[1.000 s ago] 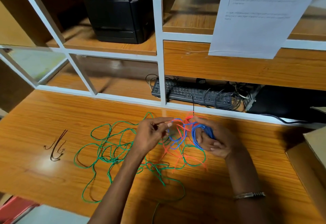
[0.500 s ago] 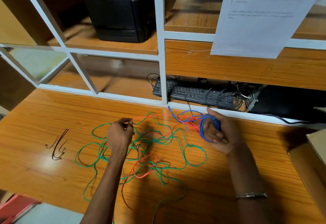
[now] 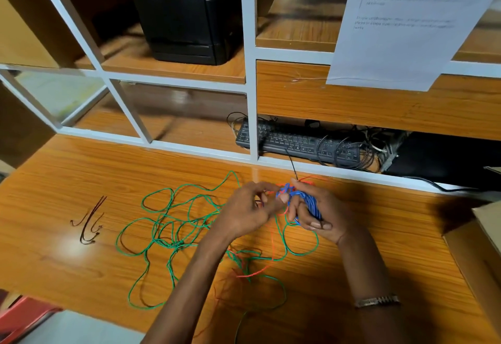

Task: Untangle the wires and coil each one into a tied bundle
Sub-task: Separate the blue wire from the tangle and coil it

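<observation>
A blue wire [image 3: 306, 200] is wound in a coil around the fingers of my right hand [image 3: 320, 216], which grips it above the wooden table [image 3: 81, 262]. My left hand [image 3: 246, 211] is right beside it, its fingertips pinching strands of blue and red wire at the coil's left edge. A long green wire [image 3: 168, 224] lies in loose tangled loops on the table, left of and below both hands. A red wire [image 3: 272, 246] runs from the hands down through the green loops.
A few short dark wire ties [image 3: 90, 221] lie at the table's left. A white shelf frame [image 3: 250, 99] stands behind, with a black keyboard [image 3: 298, 144] and a black printer [image 3: 187, 18]. A cardboard box [image 3: 479, 246] sits at the right edge. A paper sheet [image 3: 412, 18] hangs above.
My left hand, which had pulled out to the left with a red strand, has come back to the right and now meets the blue coil in my right hand.
</observation>
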A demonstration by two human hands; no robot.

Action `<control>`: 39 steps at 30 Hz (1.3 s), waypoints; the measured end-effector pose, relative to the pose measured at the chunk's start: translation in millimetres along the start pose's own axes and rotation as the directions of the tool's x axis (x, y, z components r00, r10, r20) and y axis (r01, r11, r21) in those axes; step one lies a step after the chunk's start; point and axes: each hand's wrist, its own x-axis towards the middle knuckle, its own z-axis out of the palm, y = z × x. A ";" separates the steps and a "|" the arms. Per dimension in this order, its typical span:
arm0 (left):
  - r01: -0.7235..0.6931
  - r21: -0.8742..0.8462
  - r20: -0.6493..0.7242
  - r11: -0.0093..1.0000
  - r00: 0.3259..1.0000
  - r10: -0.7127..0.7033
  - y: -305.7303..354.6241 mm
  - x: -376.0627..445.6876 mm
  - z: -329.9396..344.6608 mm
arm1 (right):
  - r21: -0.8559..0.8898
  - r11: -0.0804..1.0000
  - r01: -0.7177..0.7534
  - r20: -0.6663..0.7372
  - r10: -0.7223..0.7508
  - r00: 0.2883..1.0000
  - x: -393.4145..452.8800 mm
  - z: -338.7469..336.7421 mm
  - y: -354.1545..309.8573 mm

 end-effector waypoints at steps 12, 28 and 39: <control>0.033 -0.353 -0.323 0.935 0.934 -0.155 -10.6 7.2 2.5 | 0.212 0.964 0.161 0.057 -0.177 0.983 -19.1 -24.0 -4.1; 0.112 -0.033 -0.242 0.993 0.963 -0.117 -18.9 10.0 1.4 | 0.481 0.846 0.231 0.352 -0.427 0.833 -22.6 -20.7 -1.5; 0.443 0.137 -0.577 0.886 0.763 -0.292 -95.8 -4.0 -67.0 | 0.471 0.556 0.685 -0.451 -0.516 0.729 -62.5 -53.6 -43.6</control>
